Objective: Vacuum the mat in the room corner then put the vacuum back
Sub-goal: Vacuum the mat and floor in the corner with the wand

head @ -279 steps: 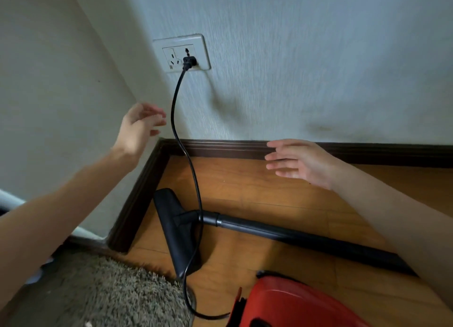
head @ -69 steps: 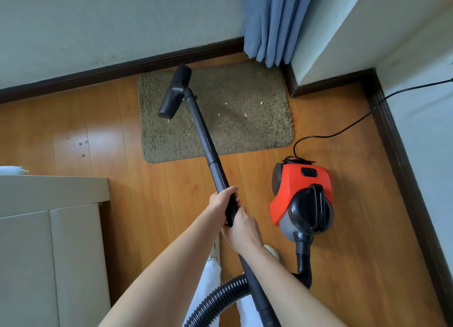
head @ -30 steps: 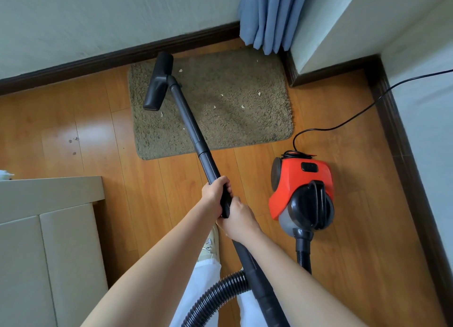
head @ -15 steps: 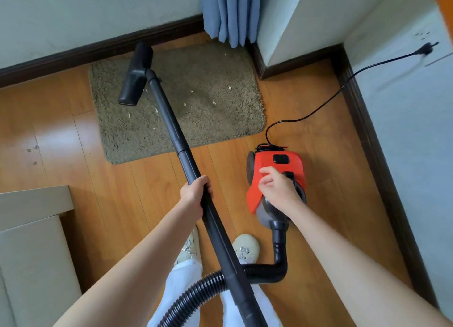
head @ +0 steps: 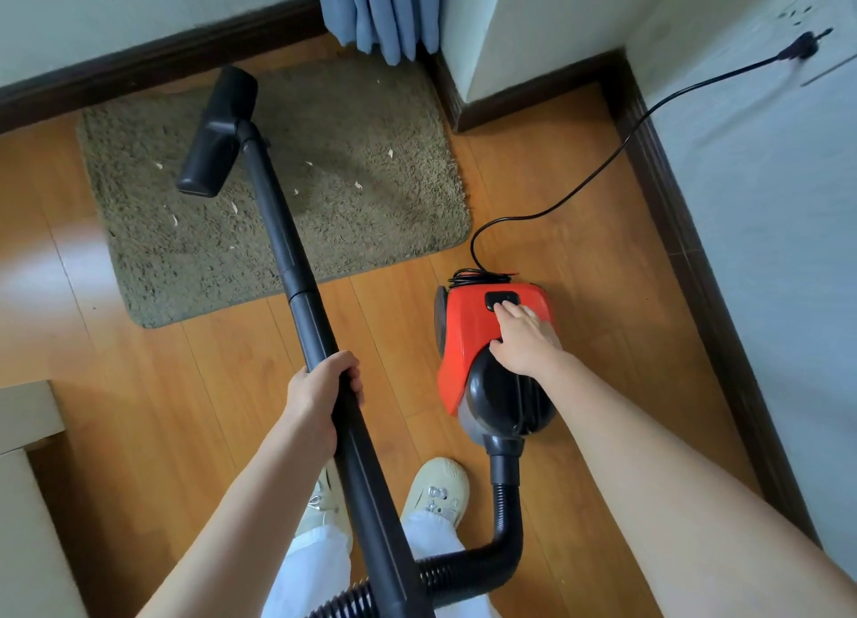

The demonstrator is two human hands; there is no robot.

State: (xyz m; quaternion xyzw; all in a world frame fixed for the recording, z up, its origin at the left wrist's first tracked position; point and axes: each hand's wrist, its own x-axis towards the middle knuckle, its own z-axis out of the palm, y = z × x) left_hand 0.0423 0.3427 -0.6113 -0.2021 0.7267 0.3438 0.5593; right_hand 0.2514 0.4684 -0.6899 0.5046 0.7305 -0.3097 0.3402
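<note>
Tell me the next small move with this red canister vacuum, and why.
Probably press the black button on the red canister vacuum: the right hand rests there, fingertips at the button. The black cord is plugged in, the left hand grips the black wand, and pale scraps dot the olive shaggy mat.

This is a room in a home. Warm orange-brown wooden plank flooring (head: 570, 209) fills the middle of the frame, edged by a dark brown skirting board (head: 153, 61) below pale textured walls (head: 765, 191). A shaggy olive-green rectangular mat (head: 352, 163) lies in the corner at upper centre, under the hem of a pleated blue curtain (head: 385, 10). At upper right a white wall socket (head: 821, 38) takes a black plug. A red and black canister vacuum cleaner (head: 468, 339) sits on the floor.
</note>
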